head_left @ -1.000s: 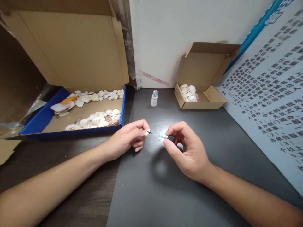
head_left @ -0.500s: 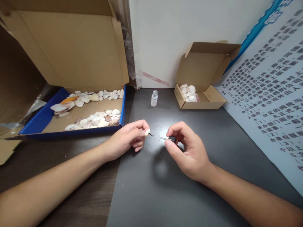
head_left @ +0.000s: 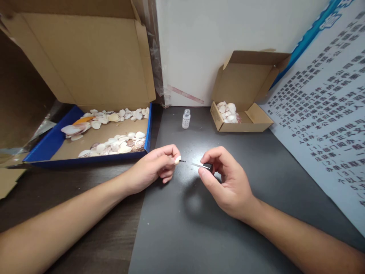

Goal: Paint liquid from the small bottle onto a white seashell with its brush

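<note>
Between the thumb and fingers of my left hand is a small white seashell, its face turned to the right. My right hand pinches the black cap of an applicator brush. The brush's clear stem points left, partly lost in the glare, and its dark tip is at the shell's edge; whether it touches cannot be made out. Beyond both hands, a small clear glass bottle with a printed label stands upright, uncapped.
An open blue-sided cardboard box of seashells sits at the left. A smaller open carton at the back right holds white shells. A white panel stands behind; a printed sheet lines the right. Beneath lies a dark grey mat.
The brush has shifted very slightly, its stem and tip now lying a little flatter. Both hands have barely moved, and the shell stays in my left fingers.
</note>
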### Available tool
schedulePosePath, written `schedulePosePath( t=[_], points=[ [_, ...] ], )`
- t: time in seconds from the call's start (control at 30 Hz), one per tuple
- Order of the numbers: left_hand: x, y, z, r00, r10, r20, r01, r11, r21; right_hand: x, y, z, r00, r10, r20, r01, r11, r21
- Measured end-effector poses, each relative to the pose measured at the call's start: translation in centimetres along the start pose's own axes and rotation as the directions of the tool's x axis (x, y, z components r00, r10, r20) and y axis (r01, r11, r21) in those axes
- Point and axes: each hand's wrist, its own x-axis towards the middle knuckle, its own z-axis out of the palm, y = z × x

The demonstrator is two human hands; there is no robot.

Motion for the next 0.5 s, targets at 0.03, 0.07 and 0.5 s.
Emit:
schedulePosePath(
  t=[0.03, 0.07, 0.5],
  points=[
    [0.0, -0.01, -0.01, 1.0, 0.001, 0.001, -0.001, 1.0, 0.001, 0.0, -0.01, 0.0, 1.0, 0.004, -0.003, -0.004, 1.0, 0.0],
    [0.0, -0.02, -0.01, 1.0, 0.003, 0.001, -0.003, 1.0, 0.002, -0.01, -0.03, 0.0, 1.0, 0.006, -0.006, -0.006, 1.0, 0.001],
    [0.01, 0.0, -0.04, 1.0, 0.006, 0.016, -0.006, 1.0, 0.013, 0.01, 0.09, -0.02, 0.999, -0.01, 0.046, 0.009, 1.0, 0.022]
  ],
)
